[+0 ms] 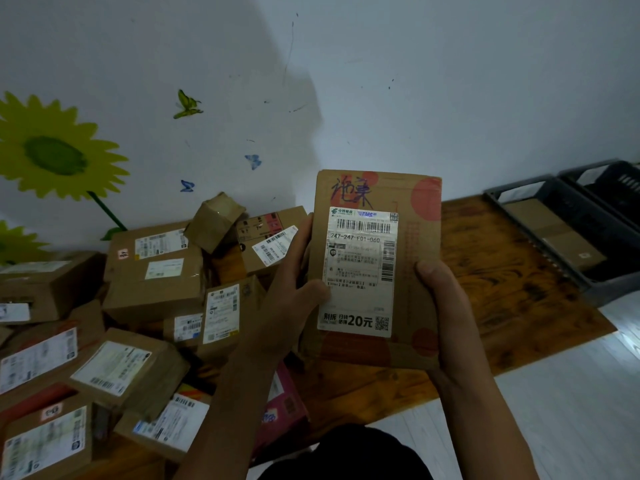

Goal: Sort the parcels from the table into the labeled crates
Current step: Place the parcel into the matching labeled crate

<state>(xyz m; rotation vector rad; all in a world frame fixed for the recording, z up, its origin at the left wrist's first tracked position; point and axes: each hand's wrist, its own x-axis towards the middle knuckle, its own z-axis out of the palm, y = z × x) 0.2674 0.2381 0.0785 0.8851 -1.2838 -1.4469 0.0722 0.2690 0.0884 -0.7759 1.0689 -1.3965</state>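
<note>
**One parcel held up, a heap of others waiting**

Both hands hold a single flat cardboard parcel upright above the wooden bench, its white shipping label facing the camera. The left hand grips the parcel's left edge, thumb lying across the label's lower left side and the fingers curled round the edge. The right hand grips the lower right edge, thumb on the front face, its other fingers hidden behind the cardboard.

On the left part of the bench lies a loose pile of parcels: at least a dozen brown boxes, most with white labels, several tilted or leaning on one another. One pink packet lies near the bench's front edge, just beside the left forearm.

At the far right stand two dark crates, side by side. The nearer one holds one brown box; the contents of the farther crate cannot be made out.
</note>
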